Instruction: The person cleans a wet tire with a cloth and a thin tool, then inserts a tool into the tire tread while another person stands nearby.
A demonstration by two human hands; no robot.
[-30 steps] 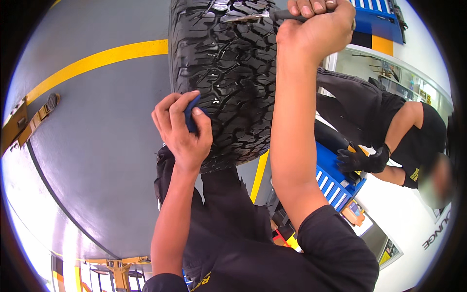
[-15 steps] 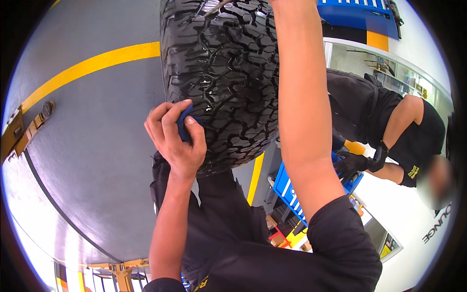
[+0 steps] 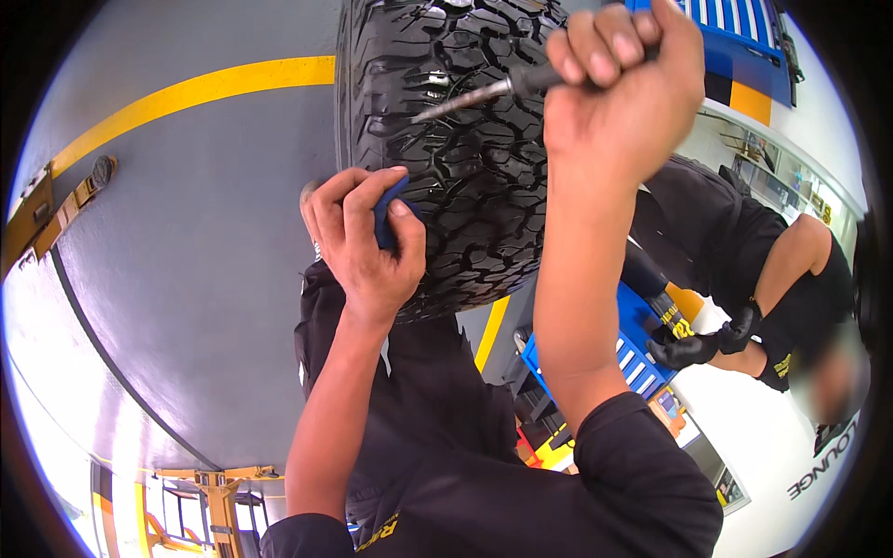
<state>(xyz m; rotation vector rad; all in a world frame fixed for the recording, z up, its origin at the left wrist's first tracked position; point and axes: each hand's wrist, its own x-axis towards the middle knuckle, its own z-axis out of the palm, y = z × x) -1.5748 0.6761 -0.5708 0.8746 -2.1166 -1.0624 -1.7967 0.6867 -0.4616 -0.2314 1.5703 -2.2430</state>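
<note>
Right hand (image 3: 619, 102) clenches the steel pick (image 3: 484, 93) by its handle; left hand (image 3: 363, 242) pinches a soft blue cloth (image 3: 386, 219) against the tyre (image 3: 446, 158) — heavy, stiff, grippy tread.

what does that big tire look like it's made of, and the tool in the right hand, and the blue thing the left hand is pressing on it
The tire: black rubber, matte, with chunky tread blocks. The tool in the right hand: its thin shaft looks like bare metal, grey with a spiral-like texture; the handle is dark, probably plastic or rubber, mostly hidden. The blue thing in the left hand: likely cloth or a soft pad; too covered to tell.
</note>
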